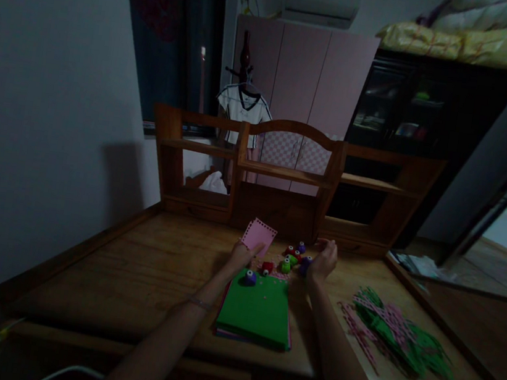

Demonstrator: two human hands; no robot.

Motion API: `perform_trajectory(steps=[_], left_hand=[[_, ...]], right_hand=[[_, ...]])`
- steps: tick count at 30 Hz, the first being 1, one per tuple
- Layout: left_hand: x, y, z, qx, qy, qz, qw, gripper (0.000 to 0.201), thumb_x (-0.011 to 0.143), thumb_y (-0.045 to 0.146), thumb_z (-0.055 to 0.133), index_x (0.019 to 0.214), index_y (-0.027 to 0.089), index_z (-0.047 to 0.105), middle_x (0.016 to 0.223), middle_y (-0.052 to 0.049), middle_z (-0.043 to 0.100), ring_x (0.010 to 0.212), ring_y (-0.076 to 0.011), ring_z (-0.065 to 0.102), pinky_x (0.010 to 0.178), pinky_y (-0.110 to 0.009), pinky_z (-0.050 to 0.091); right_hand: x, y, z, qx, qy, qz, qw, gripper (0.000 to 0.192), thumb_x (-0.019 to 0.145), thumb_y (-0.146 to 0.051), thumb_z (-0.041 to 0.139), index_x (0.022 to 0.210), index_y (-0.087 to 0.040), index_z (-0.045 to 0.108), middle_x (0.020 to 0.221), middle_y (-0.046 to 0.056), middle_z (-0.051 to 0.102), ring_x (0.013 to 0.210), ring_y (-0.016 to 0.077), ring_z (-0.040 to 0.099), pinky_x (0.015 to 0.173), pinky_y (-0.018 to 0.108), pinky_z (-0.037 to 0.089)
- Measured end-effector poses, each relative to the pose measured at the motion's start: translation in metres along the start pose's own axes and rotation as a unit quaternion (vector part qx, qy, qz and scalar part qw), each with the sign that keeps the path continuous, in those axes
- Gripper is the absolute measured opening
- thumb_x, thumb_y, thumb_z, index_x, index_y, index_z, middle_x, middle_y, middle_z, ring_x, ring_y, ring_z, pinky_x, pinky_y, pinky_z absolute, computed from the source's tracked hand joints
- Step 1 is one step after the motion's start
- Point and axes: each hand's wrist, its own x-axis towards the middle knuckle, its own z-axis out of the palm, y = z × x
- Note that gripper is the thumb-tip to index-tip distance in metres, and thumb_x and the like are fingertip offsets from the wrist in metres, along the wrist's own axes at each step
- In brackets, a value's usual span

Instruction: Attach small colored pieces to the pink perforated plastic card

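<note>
Punched holes already line two edges of the square pink paper sheet (258,235) pinched in the left hand (240,255) near the wooden desk's (130,273) back edge; the right hand (323,260) curls loosely over small coloured plastic punches (293,259), foam sheets (256,309) unused.

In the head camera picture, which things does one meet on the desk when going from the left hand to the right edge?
left hand holding a pink paper sheet → cluster of small coloured paper punches → right hand → pile of green and pink paper strips
</note>
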Motion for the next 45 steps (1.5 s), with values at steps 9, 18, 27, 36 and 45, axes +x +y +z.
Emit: perform_trajectory(steps=[9,18,27,36,45], left_hand=[[-0.0001,0.0033,0.0001,-0.032,-0.002,0.011,0.999,0.039,0.067,0.044,0.066,0.082,0.008,0.065,0.083,-0.012,0.067,0.07,-0.0162,0.061,0.063,-0.024,0.047],[-0.0003,0.005,0.0007,-0.057,0.004,0.024,0.998,0.035,0.066,0.037,0.068,0.088,0.009,0.066,0.093,-0.013,0.068,0.082,-0.0179,0.063,0.075,-0.026,0.048],[0.0023,-0.0009,0.0018,-0.042,0.012,0.005,0.999,0.035,0.065,0.038,0.069,0.085,0.009,0.066,0.089,-0.014,0.068,0.079,-0.0186,0.063,0.071,-0.026,0.049],[-0.0015,0.0053,0.0002,-0.042,0.003,-0.011,0.999,0.035,0.065,0.04,0.069,0.081,0.009,0.065,0.08,-0.012,0.068,0.08,-0.0193,0.064,0.071,-0.026,0.048],[0.0003,0.0035,0.0019,-0.048,0.008,0.009,0.999,0.037,0.065,0.039,0.069,0.087,0.009,0.065,0.092,-0.014,0.067,0.08,-0.0183,0.063,0.072,-0.027,0.048]], right_hand=[[0.0005,-0.001,-0.0011,-0.007,0.002,0.001,1.0,0.05,0.093,-0.05,0.023,0.079,-0.018,0.058,0.074,0.003,0.057,0.07,0.0165,0.053,0.069,0.027,0.036],[-0.0011,-0.0035,-0.0013,-0.008,-0.005,0.006,1.0,0.051,0.092,-0.052,0.022,0.08,-0.017,0.057,0.074,0.004,0.059,0.07,0.0174,0.053,0.069,0.028,0.035],[-0.0013,-0.007,-0.002,-0.015,-0.011,0.003,1.0,0.051,0.093,-0.051,0.021,0.08,-0.017,0.058,0.076,0.004,0.058,0.071,0.017,0.053,0.069,0.027,0.035],[-0.0011,-0.0049,-0.0001,-0.013,-0.006,0.0,1.0,0.052,0.092,-0.052,0.022,0.079,-0.017,0.058,0.073,0.004,0.059,0.069,0.0169,0.053,0.068,0.027,0.035],[-0.0048,-0.0088,0.0,0.004,-0.027,0.01,1.0,0.051,0.092,-0.052,0.022,0.081,-0.017,0.058,0.074,0.004,0.058,0.071,0.017,0.054,0.071,0.027,0.036]])
